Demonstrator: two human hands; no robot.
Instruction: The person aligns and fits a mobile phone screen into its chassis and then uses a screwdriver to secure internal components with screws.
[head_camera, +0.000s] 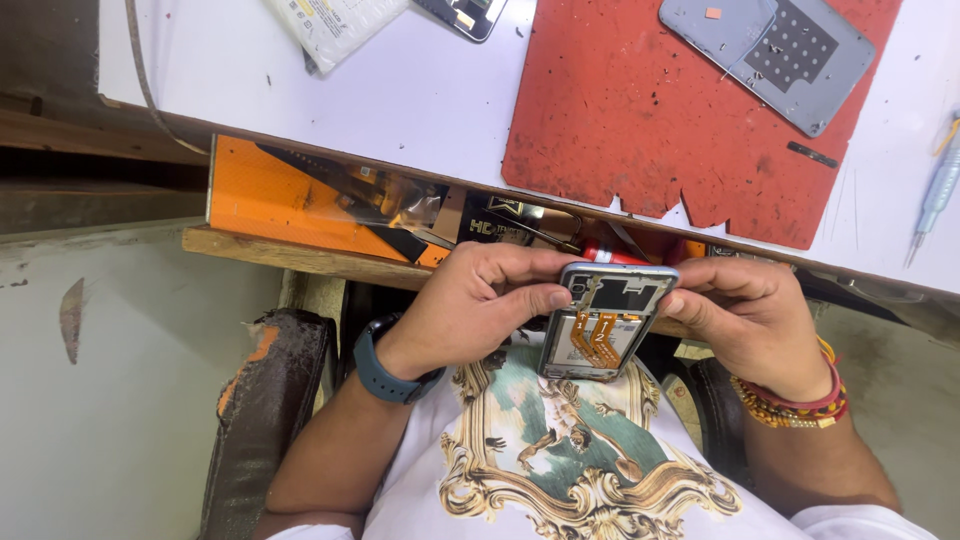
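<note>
Left hand (480, 305) and right hand (745, 315) grip an opened phone (603, 322) between them, long axis near-to-far, camera end far.

Left hand: I see my left hand (480, 305) curled, knuckles up, thumb stretched toward the right hand and pressed flat.
Left wrist: bent slightly, a dark blue band around it, forearm running down and outward from the hand.
Right hand: my right hand (745, 310) is just across from the left, fingers folded inward, fingertips (672, 303) pinching toward the left thumb.
Right wrist: ringed with red and yellow bracelets, forearm angling down and away.
Spacing: both hands close together, level, palms facing each other.
</note>
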